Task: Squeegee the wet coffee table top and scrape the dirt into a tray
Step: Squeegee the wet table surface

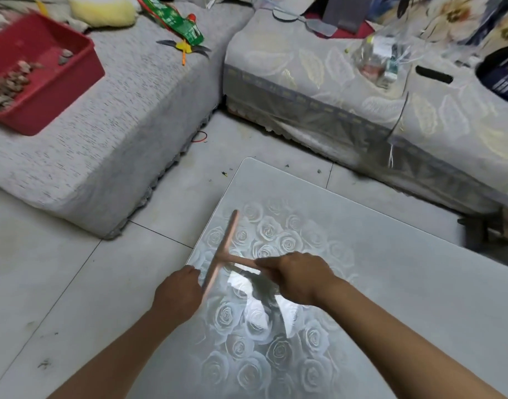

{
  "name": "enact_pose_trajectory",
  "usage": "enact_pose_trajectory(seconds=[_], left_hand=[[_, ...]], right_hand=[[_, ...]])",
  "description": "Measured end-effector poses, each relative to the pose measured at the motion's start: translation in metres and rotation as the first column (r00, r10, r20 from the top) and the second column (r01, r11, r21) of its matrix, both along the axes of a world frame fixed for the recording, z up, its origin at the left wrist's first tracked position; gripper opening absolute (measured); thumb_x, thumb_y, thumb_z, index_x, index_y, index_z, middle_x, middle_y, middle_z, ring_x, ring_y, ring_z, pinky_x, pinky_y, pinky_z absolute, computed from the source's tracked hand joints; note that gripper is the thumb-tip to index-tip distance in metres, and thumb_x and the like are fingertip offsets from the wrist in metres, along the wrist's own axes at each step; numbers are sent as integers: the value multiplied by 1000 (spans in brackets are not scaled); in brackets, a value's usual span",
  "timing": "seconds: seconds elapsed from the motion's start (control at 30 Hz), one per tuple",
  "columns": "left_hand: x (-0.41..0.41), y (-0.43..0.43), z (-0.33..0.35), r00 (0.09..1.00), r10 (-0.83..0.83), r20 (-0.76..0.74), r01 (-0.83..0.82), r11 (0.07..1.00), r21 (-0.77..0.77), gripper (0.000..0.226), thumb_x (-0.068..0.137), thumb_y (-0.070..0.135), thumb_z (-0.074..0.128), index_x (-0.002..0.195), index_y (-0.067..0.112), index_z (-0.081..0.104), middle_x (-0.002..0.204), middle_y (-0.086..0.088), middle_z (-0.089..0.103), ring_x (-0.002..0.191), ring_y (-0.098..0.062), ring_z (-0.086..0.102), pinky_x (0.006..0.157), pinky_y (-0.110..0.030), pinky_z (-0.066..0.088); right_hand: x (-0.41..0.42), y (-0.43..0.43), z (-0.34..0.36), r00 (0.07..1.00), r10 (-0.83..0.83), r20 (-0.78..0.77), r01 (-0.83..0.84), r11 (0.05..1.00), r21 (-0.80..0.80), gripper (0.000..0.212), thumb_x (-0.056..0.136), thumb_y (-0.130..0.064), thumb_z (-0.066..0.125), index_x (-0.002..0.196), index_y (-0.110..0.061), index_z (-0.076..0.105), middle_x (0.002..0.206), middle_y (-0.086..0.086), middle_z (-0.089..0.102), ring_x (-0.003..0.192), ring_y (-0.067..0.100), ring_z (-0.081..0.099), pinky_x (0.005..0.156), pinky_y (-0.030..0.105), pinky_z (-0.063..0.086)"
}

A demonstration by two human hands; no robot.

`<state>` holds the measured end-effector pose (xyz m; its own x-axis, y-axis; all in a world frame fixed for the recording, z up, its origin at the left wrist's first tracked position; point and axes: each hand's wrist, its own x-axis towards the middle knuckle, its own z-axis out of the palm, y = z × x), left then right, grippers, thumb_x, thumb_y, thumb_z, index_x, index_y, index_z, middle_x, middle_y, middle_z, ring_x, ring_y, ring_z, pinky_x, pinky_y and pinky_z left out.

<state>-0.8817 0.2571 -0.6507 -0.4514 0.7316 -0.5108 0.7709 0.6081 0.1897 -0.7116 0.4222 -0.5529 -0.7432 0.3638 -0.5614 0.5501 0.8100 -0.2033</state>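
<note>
A pink T-shaped squeegee (224,249) lies with its blade along the left edge of the coffee table (390,269), whose glossy top carries a rose pattern. My right hand (295,276) grips the squeegee's handle. At the table's left edge, by the blade's near end, my left hand (176,292) hangs with its fingers curled; whether it touches the blade is unclear. A red tray (74,82) holding brownish dirt lumps sits on the grey sofa at the far left, well away from both hands.
A grey sofa (126,133) fills the left and a patterned sofa (347,90) the back right, strewn with bags and clutter. Tiled floor (60,283) lies between them and the table. A red rubber band (200,136) lies on the floor.
</note>
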Motion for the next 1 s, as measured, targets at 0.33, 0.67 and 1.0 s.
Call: enact_pose_trajectory(seconds=[0.33, 0.67, 1.0], left_hand=[[-5, 37, 1, 990, -65, -124, 62, 998, -23, 49, 93, 20, 38, 142, 19, 33, 134, -4, 38, 120, -20, 43, 85, -29, 45], [-24, 76, -12, 988, -96, -122, 95, 995, -18, 65, 94, 18, 37, 152, 11, 7, 158, -4, 10, 135, -18, 31, 94, -29, 42], [-48, 114, -17, 997, 19, -74, -25, 996, -84, 65, 93, 22, 41, 151, 12, 12, 132, -4, 51, 116, -26, 55, 89, -34, 44]], right_hand=[[59, 40, 31, 995, 61, 81, -68, 994, 80, 62, 96, -28, 34, 137, -64, 4, 77, 0, 43, 88, 30, 60, 62, 34, 35], [36, 79, -6, 995, -59, 78, 64, 996, -66, 51, 99, -38, 36, 133, -70, 17, 121, -9, 63, 109, 23, 58, 84, 33, 47], [-46, 119, 8, 994, 113, -13, -110, 985, 134, 43, 99, -43, 32, 140, -54, 27, 115, 9, 63, 102, 34, 60, 73, 35, 42]])
